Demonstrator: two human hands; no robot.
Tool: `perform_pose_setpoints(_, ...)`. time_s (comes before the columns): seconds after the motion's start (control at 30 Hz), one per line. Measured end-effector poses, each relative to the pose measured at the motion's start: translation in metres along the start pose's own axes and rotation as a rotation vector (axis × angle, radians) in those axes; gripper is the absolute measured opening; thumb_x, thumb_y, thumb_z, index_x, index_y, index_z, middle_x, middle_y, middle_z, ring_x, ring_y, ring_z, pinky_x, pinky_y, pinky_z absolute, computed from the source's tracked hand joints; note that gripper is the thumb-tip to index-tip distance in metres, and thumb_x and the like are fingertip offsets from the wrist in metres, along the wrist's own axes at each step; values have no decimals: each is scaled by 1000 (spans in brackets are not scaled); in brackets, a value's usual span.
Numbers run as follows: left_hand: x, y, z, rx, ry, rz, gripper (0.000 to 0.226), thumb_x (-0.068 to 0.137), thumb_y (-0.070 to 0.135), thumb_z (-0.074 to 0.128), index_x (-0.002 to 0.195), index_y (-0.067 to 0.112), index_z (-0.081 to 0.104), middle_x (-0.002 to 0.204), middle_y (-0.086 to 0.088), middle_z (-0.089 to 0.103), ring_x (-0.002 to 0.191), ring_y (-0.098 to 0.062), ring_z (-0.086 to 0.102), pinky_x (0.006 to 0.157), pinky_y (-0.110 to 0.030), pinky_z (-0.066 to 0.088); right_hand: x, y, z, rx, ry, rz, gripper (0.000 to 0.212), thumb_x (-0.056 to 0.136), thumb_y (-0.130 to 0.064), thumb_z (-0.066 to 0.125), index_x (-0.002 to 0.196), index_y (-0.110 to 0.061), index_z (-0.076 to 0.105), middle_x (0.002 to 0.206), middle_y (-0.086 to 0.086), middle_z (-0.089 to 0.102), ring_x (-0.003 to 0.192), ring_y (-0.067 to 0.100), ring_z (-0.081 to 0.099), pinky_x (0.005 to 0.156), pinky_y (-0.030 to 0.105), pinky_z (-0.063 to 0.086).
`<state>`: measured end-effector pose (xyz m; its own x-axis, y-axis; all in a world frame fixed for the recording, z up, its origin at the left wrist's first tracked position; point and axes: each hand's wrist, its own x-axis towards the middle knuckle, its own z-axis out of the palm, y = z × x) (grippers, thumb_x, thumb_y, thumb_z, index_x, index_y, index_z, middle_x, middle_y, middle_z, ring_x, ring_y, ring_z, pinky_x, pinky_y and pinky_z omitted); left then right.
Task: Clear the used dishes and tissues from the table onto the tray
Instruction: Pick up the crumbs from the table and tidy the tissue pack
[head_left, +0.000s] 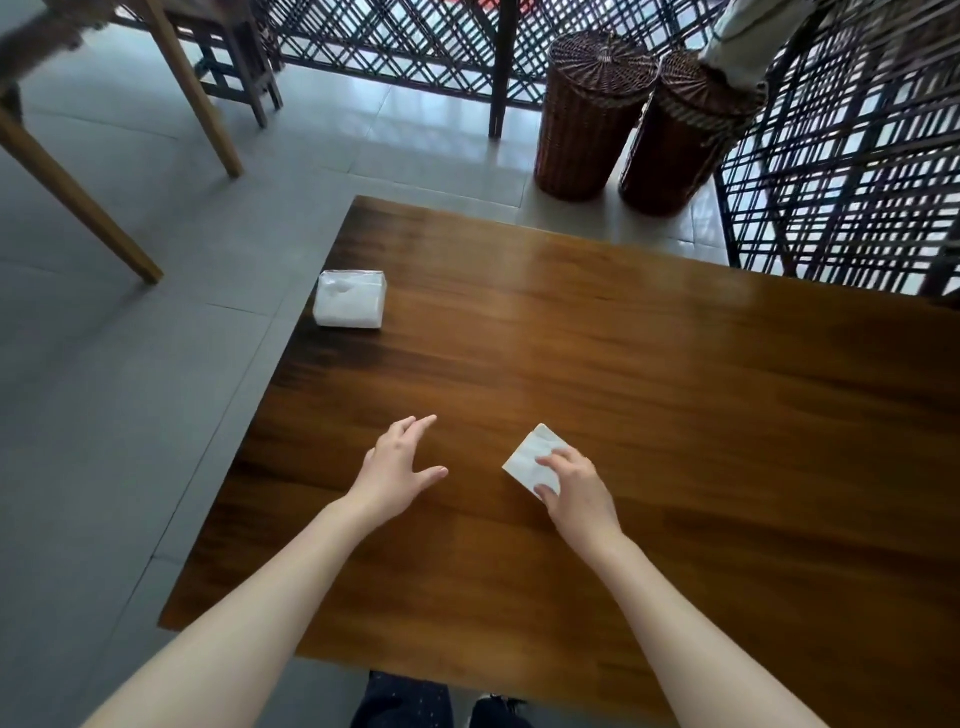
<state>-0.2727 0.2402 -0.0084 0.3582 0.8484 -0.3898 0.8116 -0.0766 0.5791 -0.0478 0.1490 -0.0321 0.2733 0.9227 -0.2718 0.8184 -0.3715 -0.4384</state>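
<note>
A folded white tissue (530, 456) lies on the brown wooden table (675, 389) near its middle front. My right hand (574, 491) holds it, thumb and fingertips pinching its near corner against the tabletop. My left hand (397, 467) hovers just above the table to the left of the tissue, fingers spread and straight, holding nothing. A white pack of tissues (350, 299) stands at the table's far left edge. No tray and no dishes are in view.
Two dark wicker baskets (592, 109) (680, 135) stand on the floor beyond the table's far edge. Black lattice screens (841, 176) close off the back and right. Light wooden table legs (78, 202) stand on the grey tiles at the left.
</note>
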Motion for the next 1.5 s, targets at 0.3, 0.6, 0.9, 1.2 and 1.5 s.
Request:
perform_pose_setpoints(0.3,20,-15,-13,-13,-30,27,71,87,35,66,148,29,30,154,-2,28,141,-22,28,114,-44,29,2,-13,36,21,61,109,30,98,-26,48,124,-14,59,142,10,43,132,24,36,102,32,40)
perform_pose_setpoints(0.6,47,-37,-50,-13,0,34,69,87,36,65,147,29,31,154,-1,28,141,-21,29,113,-45,32,24,-56,62,68,114,-40,13,90,-4,60,98,-4,70,118,7,62,109,23,58,84,26,51)
perform_pose_setpoints(0.9,99,-81,-122,-27,95,13,69,87,35,66,147,27,32,153,-1,30,140,-22,29,114,-48,29,147,-95,43,169,305,176,24,89,6,53,106,0,69,113,9,62,104,26,57,82,26,46)
perform_pose_setpoints(1.2,168,-108,-184,-11,177,5,67,89,29,64,147,20,31,151,-5,32,139,-23,31,114,-46,27,220,-184,73,206,163,-98,20,94,-15,56,101,-3,70,100,5,62,87,12,56,76,17,43)
perform_pose_setpoints(1.5,245,-114,-204,35,138,7,45,100,25,45,144,23,37,152,-6,31,139,-25,29,113,-44,26,310,-165,31,264,368,112,12,89,-8,62,86,0,70,87,16,64,80,31,61,71,32,46)
